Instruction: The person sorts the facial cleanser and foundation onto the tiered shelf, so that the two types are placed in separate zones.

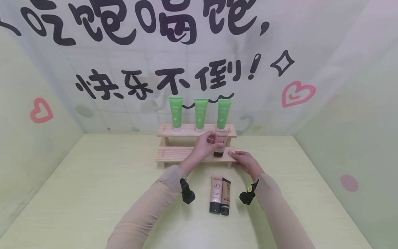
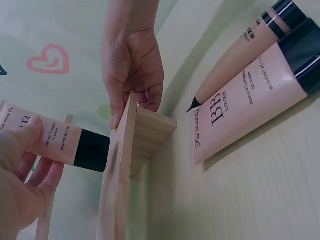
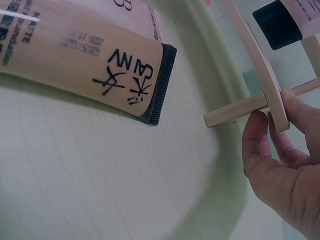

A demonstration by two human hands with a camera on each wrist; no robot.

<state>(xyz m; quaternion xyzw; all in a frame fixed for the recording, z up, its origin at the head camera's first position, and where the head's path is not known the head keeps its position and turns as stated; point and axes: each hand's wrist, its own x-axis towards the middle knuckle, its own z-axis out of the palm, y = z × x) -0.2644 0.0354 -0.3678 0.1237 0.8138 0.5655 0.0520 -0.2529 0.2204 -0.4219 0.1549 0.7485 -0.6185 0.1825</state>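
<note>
My left hand (image 1: 203,145) pinches a pink BB cream tube (image 1: 221,137) between thumb and fingers. The tube is upright, black cap down, over the right part of the stand's lower step (image 1: 177,154). In the left wrist view its cap (image 2: 92,151) is right at the board's face. With thumb and fingers my right hand (image 1: 247,162) grips the right end of that lower board (image 3: 272,95). Three green tubes stand on the upper step (image 1: 187,130), caps down: one on the left (image 1: 176,113), one in the middle (image 1: 200,114), one on the right (image 1: 223,114).
Before the stand, a second pink BB cream tube (image 1: 216,193) and a slimmer tan foundation tube (image 1: 226,196) lie side by side on the pale table (image 1: 118,180). A printed wall sheet (image 1: 130,114) rises behind the stand, with side panels left and right.
</note>
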